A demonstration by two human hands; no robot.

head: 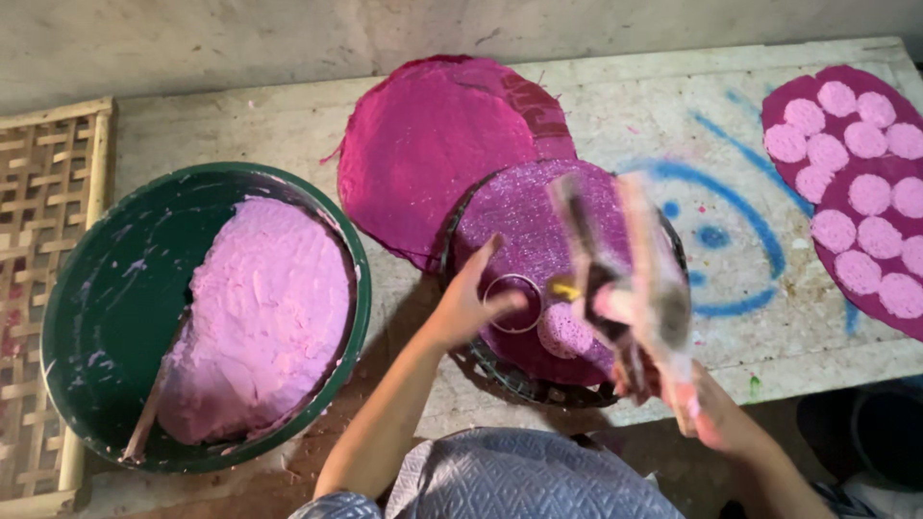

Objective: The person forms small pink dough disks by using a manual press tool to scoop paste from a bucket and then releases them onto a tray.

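Note:
My left hand (468,300) rests on a round tray covered with a magenta cloth (524,216), its fingers touching a small metal ring mould (512,302). Beside the ring lies a pink round patty (565,331). My right hand (673,384) grips a pair of flat wooden sticks (630,264), blurred by motion, held over the tray with pink paste on them. A green basin (106,308) at the left holds a mound of pink paste (264,317) and a wooden stirring stick (154,404).
Magenta round cloths (423,144) lie behind the tray. At the right a dark pink cloth (846,279) carries several pink patties (870,192). A woven bamboo rack (43,240) stands at far left. The table top (673,106) has blue paint marks.

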